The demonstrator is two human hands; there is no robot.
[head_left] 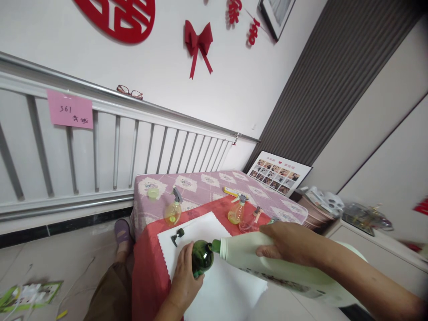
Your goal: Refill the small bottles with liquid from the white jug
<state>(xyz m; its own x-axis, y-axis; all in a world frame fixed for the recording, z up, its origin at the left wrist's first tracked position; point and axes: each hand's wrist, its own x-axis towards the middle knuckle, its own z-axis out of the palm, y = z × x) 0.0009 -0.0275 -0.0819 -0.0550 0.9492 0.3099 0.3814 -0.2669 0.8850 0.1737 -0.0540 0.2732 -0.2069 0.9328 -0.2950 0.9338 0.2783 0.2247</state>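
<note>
Wall and radiator: a white wall [234, 84] and a white radiator [107, 107] are standing well beyond the green bottle.
Table: a patterned cloth [209, 180] is spreading beyond the green bottle; nearer, a red cloth [149, 267] is covering the surface, and a white sheet [227, 285] is lying on it, below the green bottle.
Green bottle: this dark, round bottle [202, 258] is sitting between the two hands, against the left one, its mouth turning toward the jug.
Left hand: this hand [187, 276] is curling around the green bottle's near left side, fingers and thumb clasping it.
Right hand: this hand [281, 243] is gripping the jug from above, to the right of the green bottle.
Jug: the big pale green jug [277, 272] is tilting toward the green bottle; its green spout [216, 246] is meeting the mouth, whether inside or just touching I cannot tell.
Pump head: the dark pump head [179, 233] is lying beyond and left of the green bottle.
Spray bottles: one yellowish spray bottle [173, 213] is standing beyond and left of the green bottle, another [236, 214] beyond and right.
</note>
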